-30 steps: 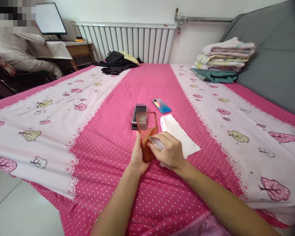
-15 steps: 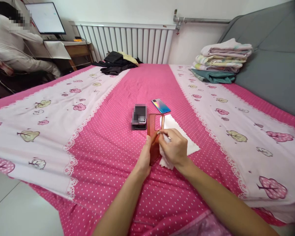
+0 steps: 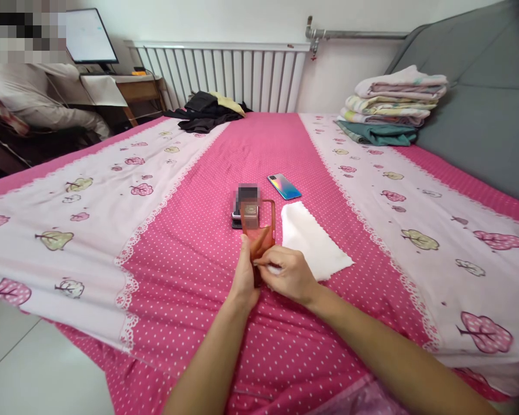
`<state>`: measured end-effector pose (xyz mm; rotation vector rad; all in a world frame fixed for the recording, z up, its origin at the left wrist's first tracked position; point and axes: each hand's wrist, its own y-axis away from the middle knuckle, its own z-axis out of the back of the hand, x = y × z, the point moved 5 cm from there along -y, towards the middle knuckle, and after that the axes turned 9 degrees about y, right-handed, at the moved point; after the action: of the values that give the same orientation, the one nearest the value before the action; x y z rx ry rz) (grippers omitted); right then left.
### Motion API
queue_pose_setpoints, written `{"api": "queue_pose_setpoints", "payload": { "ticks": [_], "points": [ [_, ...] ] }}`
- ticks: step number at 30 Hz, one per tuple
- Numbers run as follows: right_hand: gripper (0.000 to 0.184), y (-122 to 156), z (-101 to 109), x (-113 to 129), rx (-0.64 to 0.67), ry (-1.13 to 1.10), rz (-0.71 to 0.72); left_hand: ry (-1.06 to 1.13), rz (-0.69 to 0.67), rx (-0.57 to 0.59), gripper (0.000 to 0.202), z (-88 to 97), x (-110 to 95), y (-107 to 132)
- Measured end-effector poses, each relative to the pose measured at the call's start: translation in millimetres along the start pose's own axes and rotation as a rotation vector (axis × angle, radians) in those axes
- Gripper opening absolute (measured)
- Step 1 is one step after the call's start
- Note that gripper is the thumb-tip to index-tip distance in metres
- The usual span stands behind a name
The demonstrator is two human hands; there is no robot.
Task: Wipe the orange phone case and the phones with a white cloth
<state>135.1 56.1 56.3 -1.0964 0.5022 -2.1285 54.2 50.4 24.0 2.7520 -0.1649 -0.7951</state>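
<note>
My left hand (image 3: 243, 275) is closed on an orange see-through phone case (image 3: 267, 235) with a large camera cutout, holding it tilted upright. Its fingers show through the case. My right hand (image 3: 289, 272) pinches a small white wad (image 3: 275, 269), a bit of cloth or tissue, with the fingertips against the lower part of the case. Behind the case lies a dark stack (image 3: 237, 219), partly blurred and seen through the case. A shiny blue and yellow phone (image 3: 284, 187) rests face down beyond. The white cloth (image 3: 313, 239) with zigzag edges lies flat beside my right hand.
The bed (image 3: 177, 276) has a pink dotted cover with pale tree-print bands. Dark clothes (image 3: 210, 109) lie at its far edge, and folded bedding (image 3: 391, 106) is stacked by the grey headboard (image 3: 480, 104). A person (image 3: 30, 98) sits at a desk with a monitor (image 3: 90, 37).
Both hands and the phone case have shifted left, the case now overlapping the dark stack. My right fingertips have moved lower on the case, uncovering more of the white cloth.
</note>
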Motion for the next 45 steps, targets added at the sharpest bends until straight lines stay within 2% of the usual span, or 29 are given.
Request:
{"api": "queue_pose_setpoints", "payload": {
  "ticks": [6,8,12,14,18,24,27,31,35,37,39,43,45],
  "points": [
    [0.016,-2.8,2.3,8.3,0.105,-0.022,0.055,0.034,0.101,0.038,0.064,1.8,-6.7,0.7],
    [0.016,-6.2,12.3,7.2,0.031,-0.002,0.007,0.044,0.125,0.063,0.064,-0.1,-6.5,1.6],
    [0.012,-9.9,42.7,-7.1,-0.307,0.137,-0.192,0.041,0.133,0.135,0.059,-9.1,0.9,4.5],
    [0.010,-9.3,51.1,-14.0,-0.408,0.193,-0.253,0.025,0.141,0.164,0.056,-14.2,9.2,6.1],
    [0.011,-8.8,47.3,-17.5,-0.386,0.216,-0.258,0.008,0.163,0.164,0.048,-17.2,25.3,7.3],
    [0.012,-4.5,35.6,-9.0,-0.369,0.151,-0.239,0.015,0.136,0.062,0.046,-8.0,25.7,5.8],
    [0.012,-3.6,27.8,-5.3,-0.292,0.076,-0.228,0.020,0.113,0.018,0.047,-5.3,21.0,5.2],
    [0.014,-4.4,10.3,1.8,-0.008,-0.031,-0.153,0.010,0.079,-0.009,0.053,-1.0,11.2,2.5],
    [0.018,-4.4,1.3,10.6,0.221,-0.065,-0.015,0.003,0.098,0.080,0.058,0.4,1.5,-0.2],
    [0.020,-5.3,3.1,13.1,0.265,-0.072,0.047,0.007,0.127,0.106,0.060,0.2,-1.3,0.2],
    [0.019,-8.5,12.4,9.6,0.186,-0.070,0.022,0.014,0.154,0.108,0.059,-0.6,-2.4,1.3],
    [0.011,-13.1,48.7,-8.7,-0.258,0.083,-0.171,-0.004,0.215,0.144,0.058,-5.9,3.5,3.9],
    [0.009,-12.7,62.9,-13.8,-0.421,0.176,-0.201,-0.059,0.211,0.175,0.054,-8.5,8.7,4.0]
  ]
}}
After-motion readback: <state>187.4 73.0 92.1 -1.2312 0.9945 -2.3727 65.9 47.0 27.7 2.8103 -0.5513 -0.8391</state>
